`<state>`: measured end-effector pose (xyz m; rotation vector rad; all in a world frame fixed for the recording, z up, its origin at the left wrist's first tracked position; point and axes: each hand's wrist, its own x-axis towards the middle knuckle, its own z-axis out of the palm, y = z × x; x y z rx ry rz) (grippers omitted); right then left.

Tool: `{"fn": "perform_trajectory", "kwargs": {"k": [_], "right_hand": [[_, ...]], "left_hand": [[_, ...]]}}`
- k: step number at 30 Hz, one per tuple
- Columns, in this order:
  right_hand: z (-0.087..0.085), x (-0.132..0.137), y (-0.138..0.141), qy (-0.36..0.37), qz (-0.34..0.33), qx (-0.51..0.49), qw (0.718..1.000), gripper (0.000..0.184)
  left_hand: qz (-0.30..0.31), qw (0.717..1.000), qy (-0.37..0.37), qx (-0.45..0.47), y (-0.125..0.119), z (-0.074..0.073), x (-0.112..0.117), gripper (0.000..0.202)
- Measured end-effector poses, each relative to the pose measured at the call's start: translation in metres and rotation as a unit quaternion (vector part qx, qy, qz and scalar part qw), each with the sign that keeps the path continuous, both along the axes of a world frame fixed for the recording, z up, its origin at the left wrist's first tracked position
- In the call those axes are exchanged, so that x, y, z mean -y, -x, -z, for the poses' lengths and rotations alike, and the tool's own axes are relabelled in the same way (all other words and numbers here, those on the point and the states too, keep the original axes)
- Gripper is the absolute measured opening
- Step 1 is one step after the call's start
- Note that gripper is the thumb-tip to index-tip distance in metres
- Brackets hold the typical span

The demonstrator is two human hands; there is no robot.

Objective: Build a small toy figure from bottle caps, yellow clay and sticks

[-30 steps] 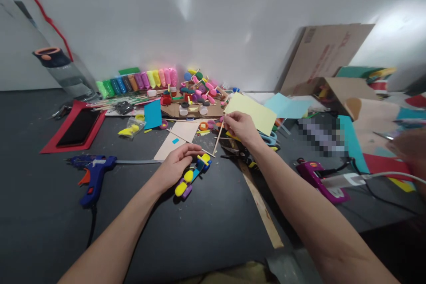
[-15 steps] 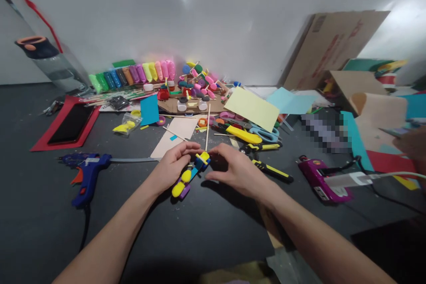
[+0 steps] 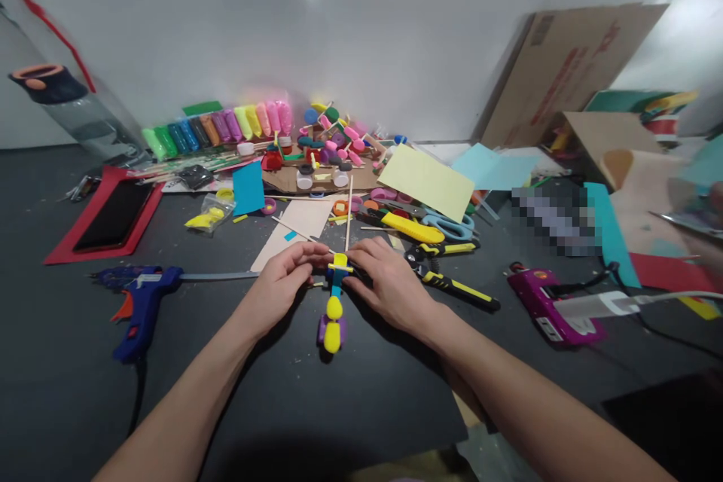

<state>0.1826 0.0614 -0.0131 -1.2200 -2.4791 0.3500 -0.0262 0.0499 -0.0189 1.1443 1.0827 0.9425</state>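
Note:
A small craft model (image 3: 334,304) of yellow, purple and blue pieces lies on the dark table between my hands, its long side pointing toward me. My left hand (image 3: 285,277) pinches its far end from the left. My right hand (image 3: 385,283) grips the same end from the right, fingers closed. A thin wooden stick (image 3: 349,212) rises from that end and points away toward the wall.
A blue glue gun (image 3: 140,300) lies at left, a purple glue gun (image 3: 547,300) at right. Yellow cutters (image 3: 407,227), scissors (image 3: 452,227), pliers (image 3: 452,283), paper sheets (image 3: 426,181) and clay tubes (image 3: 218,128) crowd the back. A phone on red card (image 3: 107,220) sits far left. Another person's hand (image 3: 716,199) shows at right.
My right hand brought the stick from the clutter to the model, then closed on the model's far end. The model turned from diagonal to pointing straight toward me.

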Motion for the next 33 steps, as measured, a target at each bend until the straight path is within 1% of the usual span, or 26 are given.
{"fn": "perform_trajectory", "kwargs": {"k": [3, 6, 10, 13, 20, 26, 33], "right_hand": [[0.001, -0.004, -0.004, -0.001, -0.017, -0.023, 1.000, 0.022], [0.003, -0.006, -0.006, -0.007, -0.017, -0.055, 0.998, 0.024], [0.004, -0.006, -0.006, -0.020, -0.015, -0.093, 0.995, 0.017], [0.005, -0.005, -0.005, -0.023, -0.022, -0.107, 0.994, 0.014], [0.006, -0.004, -0.005, -0.027, -0.024, -0.121, 0.992, 0.015], [0.006, 0.000, -0.005, -0.029, -0.008, -0.130, 0.991, 0.018], [0.005, 0.007, -0.005, -0.037, -0.004, -0.116, 0.993, 0.024]], "left_hand": [[-0.006, 1.000, -0.004, -0.005, -0.002, 0.000, 0.000, 0.024], [-0.008, 1.000, -0.008, -0.002, -0.004, 0.000, 0.001, 0.025], [-0.013, 1.000, -0.014, 0.002, -0.005, 0.000, 0.002, 0.022], [-0.015, 1.000, -0.019, 0.004, -0.005, 0.001, 0.003, 0.022], [-0.013, 1.000, -0.028, -0.001, -0.006, -0.002, 0.004, 0.022], [-0.021, 0.999, -0.036, -0.013, -0.008, -0.005, 0.007, 0.024], [-0.006, 0.999, -0.033, -0.029, -0.008, -0.004, 0.013, 0.032]]}}
